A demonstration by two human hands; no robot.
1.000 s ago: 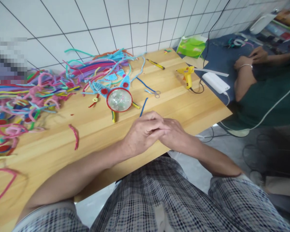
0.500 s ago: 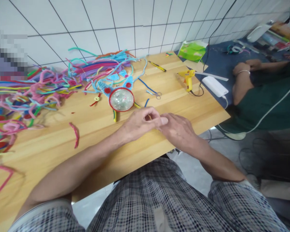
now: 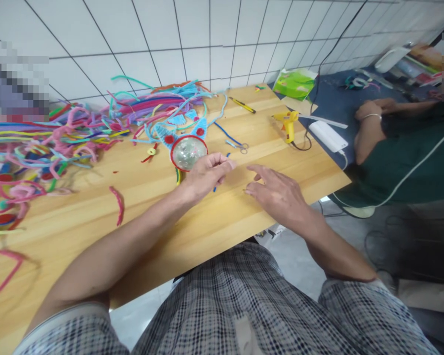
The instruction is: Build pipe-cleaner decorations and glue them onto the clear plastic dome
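My left hand (image 3: pixel 210 173) is closed in a pinch over the table; whatever its fingertips hold, if anything, I cannot make out. Behind it, partly covered, a short blue pipe cleaner (image 3: pixel 215 189) shows at both ends. My right hand (image 3: pixel 276 192) hovers to the right, fingers bent but apart, with no held thing visible. Just beyond my left hand lies a clear round dome (image 3: pixel 188 152) with glittery bits inside and a red rim. Light-blue ears (image 3: pixel 202 129) with red dots stand at its far edge. Yellow and green pipe cleaner (image 3: pixel 178 176) sticks out below it.
Many coloured pipe cleaners (image 3: pixel 133 111) are heaped along the wall. A twisted red piece (image 3: pixel 117 204) lies at left. Scissors (image 3: pixel 243 148), a yellow cutter (image 3: pixel 243 104) and a yellow glue gun (image 3: pixel 289 127) with its cord lie farther back. Another person's arm (image 3: pixel 370 130) rests at right.
My hands, touching before, have come apart. The left has shifted slightly left and closed its ring of fingers into a pinch; the right has opened its fingers.
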